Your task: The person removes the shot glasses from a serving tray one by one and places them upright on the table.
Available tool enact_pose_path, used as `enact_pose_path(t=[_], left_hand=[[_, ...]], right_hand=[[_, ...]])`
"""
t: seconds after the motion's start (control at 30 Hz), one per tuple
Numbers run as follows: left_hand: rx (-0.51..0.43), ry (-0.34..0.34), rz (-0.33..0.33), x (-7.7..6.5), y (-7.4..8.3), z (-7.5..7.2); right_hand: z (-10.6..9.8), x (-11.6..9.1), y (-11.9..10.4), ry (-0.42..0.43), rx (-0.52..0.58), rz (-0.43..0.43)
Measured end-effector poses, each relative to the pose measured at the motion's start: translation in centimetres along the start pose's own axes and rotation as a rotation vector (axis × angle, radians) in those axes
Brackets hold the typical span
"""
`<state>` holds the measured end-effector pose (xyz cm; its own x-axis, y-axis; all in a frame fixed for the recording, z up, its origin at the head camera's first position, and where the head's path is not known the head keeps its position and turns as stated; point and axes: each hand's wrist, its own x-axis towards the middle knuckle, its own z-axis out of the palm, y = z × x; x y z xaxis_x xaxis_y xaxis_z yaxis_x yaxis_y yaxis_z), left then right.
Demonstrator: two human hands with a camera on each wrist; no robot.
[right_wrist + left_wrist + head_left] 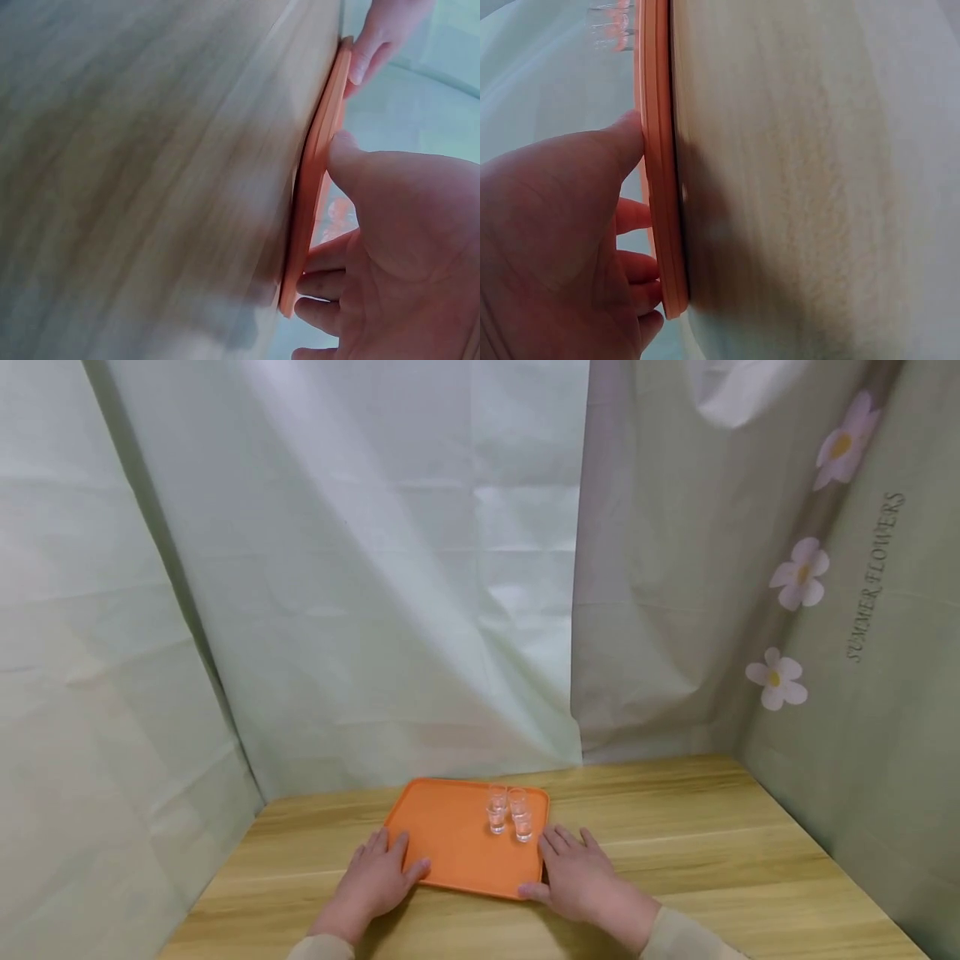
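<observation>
An orange rectangular tray (457, 847) lies low over the wooden table. Several small clear shot glasses (522, 828) stand grouped on its right side. My left hand (375, 875) grips the near left corner, thumb on the front rim and fingers along the left side. At the near right corner my right hand (579, 875) holds the tray the same way, thumb on the front rim, fingers at the right edge. In the left wrist view, the left fingertips (646, 289) meet the tray's rim (660, 165). The right thumb presses the rim (319, 157) in the right wrist view.
The wood-grain table (712, 843) extends to both sides of the tray. Pale green curtains (360, 610) hang behind it and at both sides; the right one bears printed flowers (777, 679) and lettering. The tray's far edge lies close to the back curtain.
</observation>
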<state>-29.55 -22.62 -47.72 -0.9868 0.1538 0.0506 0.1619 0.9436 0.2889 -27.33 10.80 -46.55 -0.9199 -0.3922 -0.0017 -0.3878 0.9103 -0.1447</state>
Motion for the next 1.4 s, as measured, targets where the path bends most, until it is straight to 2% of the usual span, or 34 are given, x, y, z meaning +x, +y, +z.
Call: enact_pose_path(t=[0.27,0.63,0.97,1.17,1.4], left_hand=[[0.003,0.032,0.005,-0.7,0.3,0.5],[0.022,0.005,-0.004,-1.4,1.0,0.7],[0.025,0.024,-0.024,-2.5,2.4,0.4],[0.059,0.043,-0.027,-3.1,3.4,0.5],[0.088,0.053,-0.029,-3.7,3.8,1.0]], right_hand=[[-0.3,-0.1,0.2,-0.026,0.000,-0.011],[-0.4,-0.7,1.3,0.012,0.004,-0.068],[-0.5,-1.2,2.3,0.007,0.030,-0.098],[-0.8,-1.6,3.0,0.006,0.034,-0.125],[-1.3,-1.8,3.3,-0.002,0.024,-0.143]])
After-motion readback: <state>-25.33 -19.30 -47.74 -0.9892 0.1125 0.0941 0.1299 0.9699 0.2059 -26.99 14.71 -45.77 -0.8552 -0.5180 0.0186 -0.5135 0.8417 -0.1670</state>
